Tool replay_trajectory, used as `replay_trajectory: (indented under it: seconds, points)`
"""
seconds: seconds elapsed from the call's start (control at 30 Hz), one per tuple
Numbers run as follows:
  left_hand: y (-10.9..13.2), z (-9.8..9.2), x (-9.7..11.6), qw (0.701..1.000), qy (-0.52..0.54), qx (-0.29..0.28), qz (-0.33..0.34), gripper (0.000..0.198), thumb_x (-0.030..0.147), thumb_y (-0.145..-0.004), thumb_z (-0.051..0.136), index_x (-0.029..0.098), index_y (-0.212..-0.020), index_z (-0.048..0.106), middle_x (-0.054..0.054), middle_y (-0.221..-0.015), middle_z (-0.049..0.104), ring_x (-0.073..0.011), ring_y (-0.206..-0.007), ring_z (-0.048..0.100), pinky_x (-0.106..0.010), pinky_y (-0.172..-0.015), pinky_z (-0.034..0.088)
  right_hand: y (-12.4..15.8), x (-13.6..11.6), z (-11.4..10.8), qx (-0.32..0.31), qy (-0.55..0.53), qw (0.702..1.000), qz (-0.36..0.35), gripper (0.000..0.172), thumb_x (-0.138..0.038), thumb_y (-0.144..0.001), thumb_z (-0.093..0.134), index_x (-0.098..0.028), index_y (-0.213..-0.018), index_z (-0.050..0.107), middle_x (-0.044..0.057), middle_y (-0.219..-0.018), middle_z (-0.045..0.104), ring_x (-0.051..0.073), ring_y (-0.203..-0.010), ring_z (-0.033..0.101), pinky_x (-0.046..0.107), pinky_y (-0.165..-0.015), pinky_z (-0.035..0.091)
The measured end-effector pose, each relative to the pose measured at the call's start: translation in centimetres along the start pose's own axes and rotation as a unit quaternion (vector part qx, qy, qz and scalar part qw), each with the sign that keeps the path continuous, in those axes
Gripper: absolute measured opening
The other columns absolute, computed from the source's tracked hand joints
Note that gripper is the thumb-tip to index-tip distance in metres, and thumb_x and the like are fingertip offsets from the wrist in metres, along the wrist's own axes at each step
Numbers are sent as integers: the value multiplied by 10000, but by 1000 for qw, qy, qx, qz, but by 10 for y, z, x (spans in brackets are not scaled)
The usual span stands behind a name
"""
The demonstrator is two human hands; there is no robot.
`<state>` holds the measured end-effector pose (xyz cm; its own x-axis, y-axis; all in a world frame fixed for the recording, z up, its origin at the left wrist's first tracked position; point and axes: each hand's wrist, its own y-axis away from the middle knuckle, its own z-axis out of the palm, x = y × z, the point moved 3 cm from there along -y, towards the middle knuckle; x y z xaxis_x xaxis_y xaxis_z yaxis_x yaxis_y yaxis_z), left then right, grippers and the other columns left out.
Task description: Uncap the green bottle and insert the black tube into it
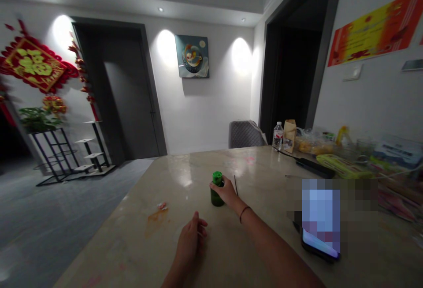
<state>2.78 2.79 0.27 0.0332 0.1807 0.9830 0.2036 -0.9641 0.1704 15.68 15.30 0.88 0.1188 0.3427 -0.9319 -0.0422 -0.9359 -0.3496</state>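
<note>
On the table [185,252] stands a dark green cylindrical container [217,199] with a bright green, knobbly top that looks like a bundle of ends. My right hand [225,188] reaches in from the right, thumb and fingers closed around its upper part. Nearer to me and to the left, my left hand [191,234] is low over the table, its fingers curled. Something thin and pale shows by those fingers, too small to name. A thin dark stick [235,185] lies just beyond my right wrist.
A crumpled scrap [162,206] lies beside an orange stain at left. On the right are a phone [320,246], partly blurred out, a black case-like object [313,167], a water bottle [278,134], a paper bag [290,136] and several packages. A grey chair [246,134] stands behind the far edge.
</note>
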Motion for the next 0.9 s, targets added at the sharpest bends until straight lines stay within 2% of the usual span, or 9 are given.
replay_trajectory:
  seconds: [0.23,0.47,0.63,0.77,0.9]
  points:
    - [-5,-1,-5,1000,-23,-16,12,561,701,-577,414,154,-628,527,46,-489,468,-63,-323,384,-194,-309,290,8,-12,-7,-16,4,1000,-21,326,-389,-628,628,-144,-830,556,36,-776,607,166,-711,555,295,-689,447]
    - [-6,-1,-3,997,-63,-25,38,445,592,-600,454,166,-692,543,29,-576,514,-81,-392,435,-195,-331,311,32,-38,-21,-68,-6,998,-15,300,-376,-632,643,-156,-816,556,21,-769,612,159,-710,560,301,-705,450]
    - [-6,-1,-8,991,-117,-29,64,358,473,-619,487,170,-794,563,-33,-722,611,-155,-611,578,-224,-441,412,52,-44,-23,-101,-11,995,-5,308,-370,-622,669,-151,-810,559,11,-750,601,146,-692,550,281,-676,454]
    - [-8,-2,-13,985,-152,-17,78,264,356,-679,433,172,-819,561,-52,-762,645,-171,-666,615,-258,-551,461,70,-43,-22,-132,-28,991,2,320,-370,-629,676,-144,-827,566,16,-758,596,143,-700,547,282,-686,452]
    - [-11,-3,-16,986,-138,-15,93,230,319,-684,434,166,-812,549,-56,-774,656,-177,-674,631,-291,-651,478,87,-47,-21,-161,-34,986,4,295,-345,-638,671,-146,-828,565,10,-757,592,139,-697,544,276,-683,450]
